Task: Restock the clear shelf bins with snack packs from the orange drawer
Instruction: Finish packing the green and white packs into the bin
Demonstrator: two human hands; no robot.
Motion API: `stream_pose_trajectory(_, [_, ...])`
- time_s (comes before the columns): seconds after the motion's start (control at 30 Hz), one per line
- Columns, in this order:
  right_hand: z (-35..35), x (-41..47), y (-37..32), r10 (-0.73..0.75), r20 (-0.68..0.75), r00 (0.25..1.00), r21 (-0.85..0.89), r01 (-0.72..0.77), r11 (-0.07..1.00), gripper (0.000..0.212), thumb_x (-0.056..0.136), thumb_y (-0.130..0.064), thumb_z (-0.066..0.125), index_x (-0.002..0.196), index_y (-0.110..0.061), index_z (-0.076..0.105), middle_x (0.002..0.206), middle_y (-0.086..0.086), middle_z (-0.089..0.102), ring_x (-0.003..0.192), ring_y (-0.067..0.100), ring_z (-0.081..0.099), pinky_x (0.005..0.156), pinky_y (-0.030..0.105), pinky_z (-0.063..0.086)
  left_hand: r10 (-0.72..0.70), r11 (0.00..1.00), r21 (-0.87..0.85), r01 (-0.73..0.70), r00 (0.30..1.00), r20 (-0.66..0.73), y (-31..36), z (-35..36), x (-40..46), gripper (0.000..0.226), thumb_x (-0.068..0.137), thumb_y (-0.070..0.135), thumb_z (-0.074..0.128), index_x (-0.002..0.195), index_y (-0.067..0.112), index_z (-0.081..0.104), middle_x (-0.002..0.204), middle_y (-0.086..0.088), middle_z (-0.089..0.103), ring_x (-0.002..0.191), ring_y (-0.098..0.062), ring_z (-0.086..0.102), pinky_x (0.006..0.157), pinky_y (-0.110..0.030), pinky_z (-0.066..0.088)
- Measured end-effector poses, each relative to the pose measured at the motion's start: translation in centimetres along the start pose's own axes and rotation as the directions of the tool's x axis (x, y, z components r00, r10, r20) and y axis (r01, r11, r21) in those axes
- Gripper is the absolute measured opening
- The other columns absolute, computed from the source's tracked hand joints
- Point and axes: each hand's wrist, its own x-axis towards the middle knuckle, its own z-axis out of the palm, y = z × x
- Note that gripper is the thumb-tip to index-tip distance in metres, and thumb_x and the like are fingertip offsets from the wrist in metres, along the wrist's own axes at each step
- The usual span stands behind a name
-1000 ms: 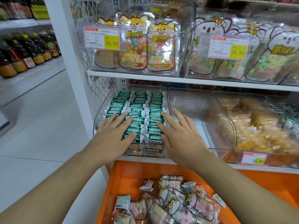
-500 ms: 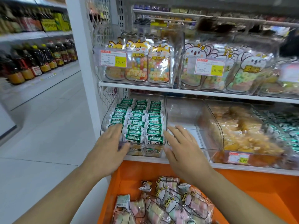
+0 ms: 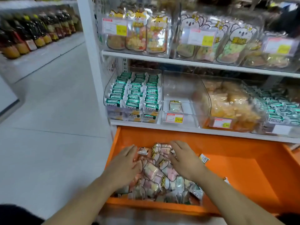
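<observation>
From the head camera, both hands are down in the orange drawer [image 3: 230, 153], laid over the heap of snack packs [image 3: 159, 174] at its left end. The left hand [image 3: 125, 161] rests flat on the left flank of the pile, fingers straight and close together; the right hand [image 3: 185, 158] lies on the right flank, fingers spread and reaching forward. Neither has closed on a pack yet — they seem to be bracketing the heap to scoop it.

Straight above on the shelf, the near-empty clear bin [image 3: 183, 96] holds one lone pack [image 3: 175, 106] towards its front; it is the likely target. To its left sits the full green-wrapper bin [image 3: 133, 95], to its right a bin of yellow snacks [image 3: 230, 104].

The risk is the wrapping: these glossy packs lie loosely overlapped, so a two-handed scoop could shed some back into the drawer — or onto the floor [image 3: 53, 111] during the lift. A stray small pack [image 3: 204, 158] lies apart on the drawer bottom and is easily missed.
</observation>
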Motion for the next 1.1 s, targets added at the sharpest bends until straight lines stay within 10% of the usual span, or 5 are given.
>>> stream_pose_trajectory(0.53, [9.7,2.8,5.6,0.038,0.464,0.885,0.048,-0.068,0.997,0.076,0.102,-0.024,0.065,0.166,-0.026,0.024,0.170,0.002,0.028,0.155,0.026,0.030,0.121,0.035,0.031,-0.206,0.978,0.064,0.196,0.921,0.332,-6.8,9.3,6.9,0.072,0.083,0.052,0.081,0.144,0.032,0.047,0.155,-0.003,0.044,0.139,-0.023,0.047,0.113,-0.030,0.040])
stream_pose_trajectory(0.7, [11.9,4.2,6.9,0.026,0.665,0.746,0.012,-0.046,0.999,0.054,0.092,-0.038,0.079,0.141,-0.028,0.060,0.126,-0.004,0.070,0.099,0.016,0.062,0.085,0.026,0.045,-0.210,0.974,0.173,0.144,0.861,0.464,-8.3,11.7,8.6,0.074,0.076,0.049,0.086,0.139,0.024,0.056,0.139,-0.006,0.058,0.124,-0.025,0.056,0.102,-0.030,0.048])
stream_pose_trajectory(0.8, [13.2,3.6,7.5,0.047,0.753,0.657,-0.043,-0.022,0.999,0.046,0.085,-0.039,0.085,0.125,-0.026,0.068,0.114,-0.001,0.071,0.099,0.021,0.065,0.086,0.035,0.056,-0.184,0.981,0.146,0.126,0.843,0.506,-7.5,12.2,9.2,0.070,0.083,0.044,0.082,0.144,0.025,0.053,0.138,-0.005,0.061,0.122,-0.024,0.059,0.100,-0.035,0.052])
stream_pose_trajectory(1.1, [13.1,3.7,8.0,0.017,0.674,0.738,0.049,-0.067,0.997,0.028,0.081,-0.023,0.090,0.106,-0.022,0.077,0.107,-0.004,0.071,0.098,0.017,0.065,0.086,0.035,0.054,-0.095,0.983,-0.102,0.155,0.894,0.437,-4.0,11.7,9.0,0.047,0.092,0.034,0.077,0.136,0.026,0.063,0.132,0.012,0.062,0.113,-0.010,0.060,0.086,-0.024,0.048])
